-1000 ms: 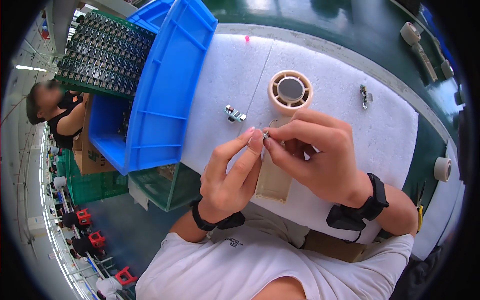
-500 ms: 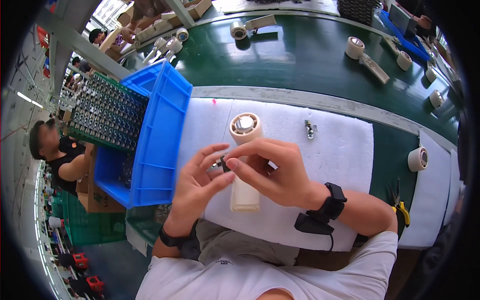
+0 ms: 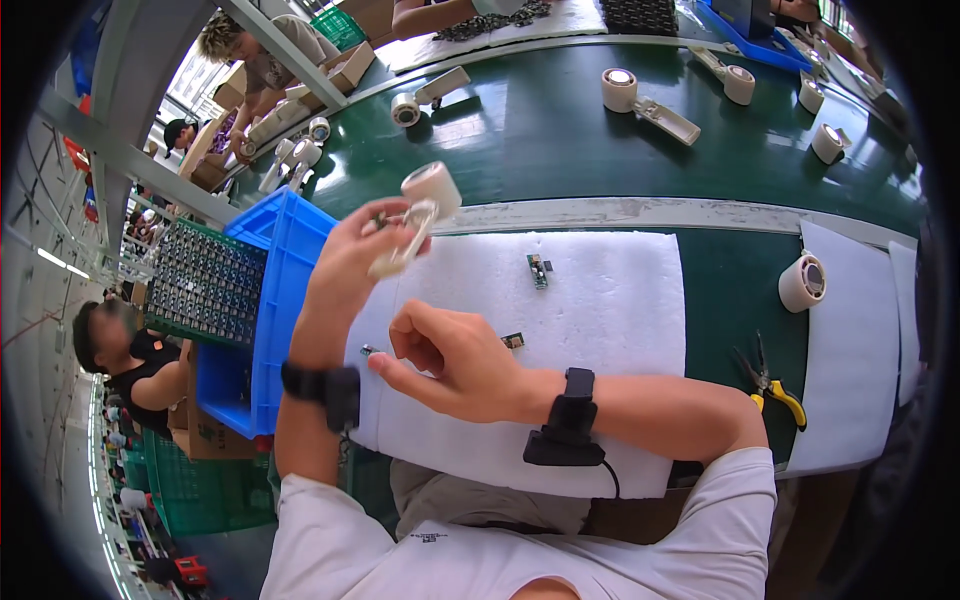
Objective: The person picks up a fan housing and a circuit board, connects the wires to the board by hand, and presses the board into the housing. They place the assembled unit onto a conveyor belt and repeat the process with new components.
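My left hand [image 3: 352,245] is raised over the far left of the white foam mat [image 3: 610,300], its fingers closed around a cream handheld fan [image 3: 432,190]. The fan is tilted, its round head up and its handle side partly covered by my fingers; a small dark part shows by them. Lower down, my right hand [image 3: 450,360] hovers over the mat with fingers curled and thumb apart, holding nothing that I can see. A tiny electronic part [image 3: 367,350] shows by its thumb tip. Beyond its knuckles is a small circuit board [image 3: 513,341]; another green board [image 3: 539,270] lies farther back.
Left of the mat stands a blue bin [image 3: 290,290] with a panel of circuit boards [image 3: 205,285] leaning in it. Yellow-handled pliers [image 3: 770,385] and a cream fan [image 3: 803,283] are at the right. Several fans lie on the green belt [image 3: 520,140]. Other people work beyond.
The fan, which lay on the mat beneath my hands, is now lifted up and left in my left hand. My hands have parted, the right one moving lower left. The view has shifted.
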